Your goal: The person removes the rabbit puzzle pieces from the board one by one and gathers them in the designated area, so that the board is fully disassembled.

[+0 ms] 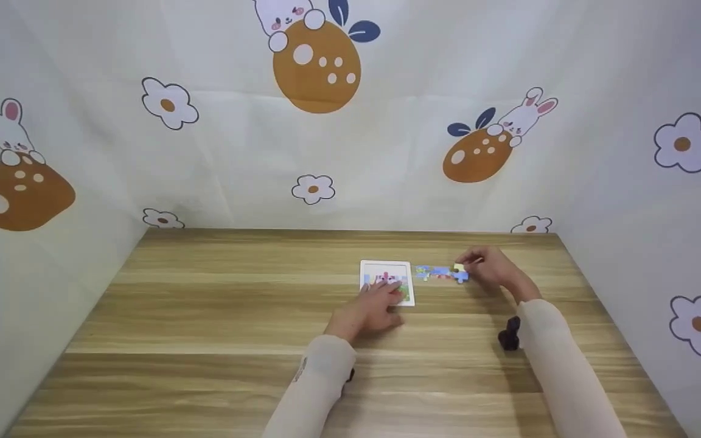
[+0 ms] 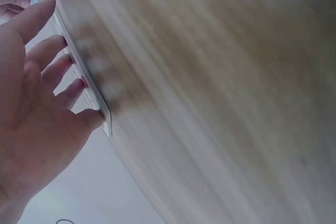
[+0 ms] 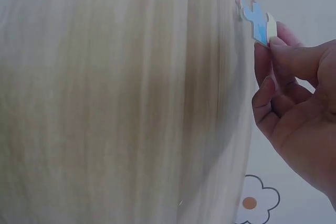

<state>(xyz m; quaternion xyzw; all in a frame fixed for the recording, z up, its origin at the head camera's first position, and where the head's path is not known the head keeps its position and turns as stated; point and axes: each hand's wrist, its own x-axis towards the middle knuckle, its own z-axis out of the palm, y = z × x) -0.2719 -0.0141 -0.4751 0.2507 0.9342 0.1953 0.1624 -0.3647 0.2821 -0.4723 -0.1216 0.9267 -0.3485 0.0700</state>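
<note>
A small jigsaw board (image 1: 412, 293) with a white rim lies on the table, its picture partly filled with colourful pieces. My left hand (image 1: 378, 306) rests on it with fingers spread, hiding its lower left part. In the left wrist view the fingertips lie along the edge of the board (image 2: 96, 98). Right of the board, my right hand (image 1: 491, 267) pinches a blue and yellow puzzle piece (image 1: 461, 275) between thumb and fingers. The right wrist view shows this piece (image 3: 258, 24) held by its edge. Between board and right hand lie more puzzle pieces (image 1: 441, 272), blue with other colours.
The wooden table (image 1: 204, 316) runs back to a pale cloth wall (image 1: 235, 158) printed with rabbits, oranges and flowers. Similar cloth stands at both sides. A black wrist mount (image 1: 510, 334) sticks out beside the right sleeve (image 1: 560, 359).
</note>
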